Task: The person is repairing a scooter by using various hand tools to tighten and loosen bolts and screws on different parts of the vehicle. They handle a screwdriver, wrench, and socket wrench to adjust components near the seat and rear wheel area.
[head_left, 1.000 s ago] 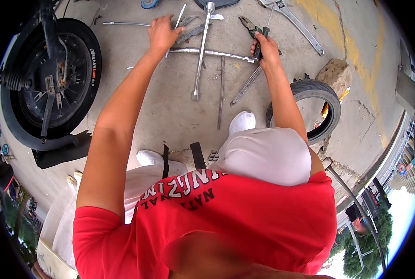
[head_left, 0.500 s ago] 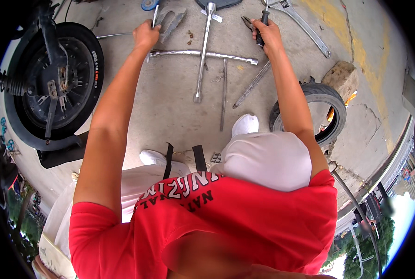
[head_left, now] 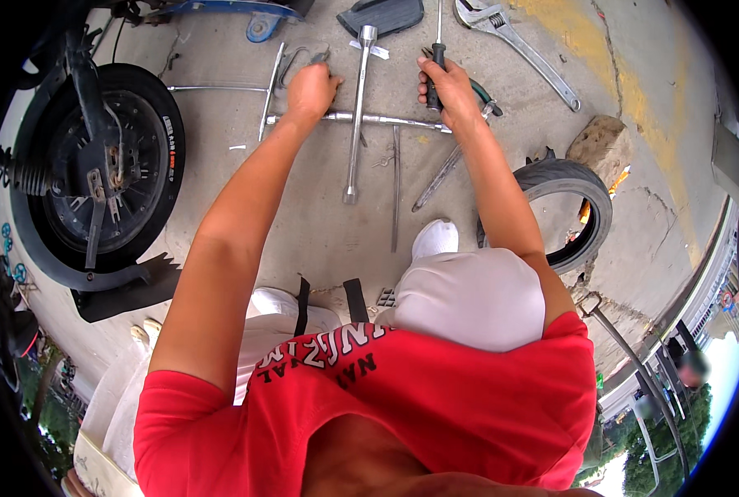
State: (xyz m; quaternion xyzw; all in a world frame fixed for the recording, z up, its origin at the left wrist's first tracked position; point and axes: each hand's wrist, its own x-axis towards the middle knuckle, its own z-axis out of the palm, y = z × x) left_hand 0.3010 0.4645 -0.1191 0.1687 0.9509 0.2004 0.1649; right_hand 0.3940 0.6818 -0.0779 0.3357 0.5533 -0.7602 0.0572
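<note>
My left hand (head_left: 310, 93) is low over the floor with its fingers curled in. Whatever is in the fingers is hidden. Beside it lies a flat grey metal piece (head_left: 293, 63), partly covered by the hand, and a T-handled rod (head_left: 272, 93). My right hand (head_left: 454, 85) grips the black handle of a screwdriver (head_left: 437, 73), shaft pointing away from me. Under that hand are green-handled pliers (head_left: 487, 99); I cannot tell whether they are held too. Between my hands a chrome cross-shaped lug wrench (head_left: 360, 124) lies on the concrete.
A scooter wheel (head_left: 113, 178) stands at left. A loose tyre (head_left: 589, 224) lies at right against a rock (head_left: 599, 141). An adjustable wrench (head_left: 535, 62) is at far right, a black pedal-shaped part (head_left: 383, 15) at far centre. Two bars, one a thin rod (head_left: 397, 190), lie nearer me.
My left hand has shifted right, from the T-handled rod toward where small brown bits lay. My right hand has come nearer and left with the screwdriver; the pliers' green handle now shows.
</note>
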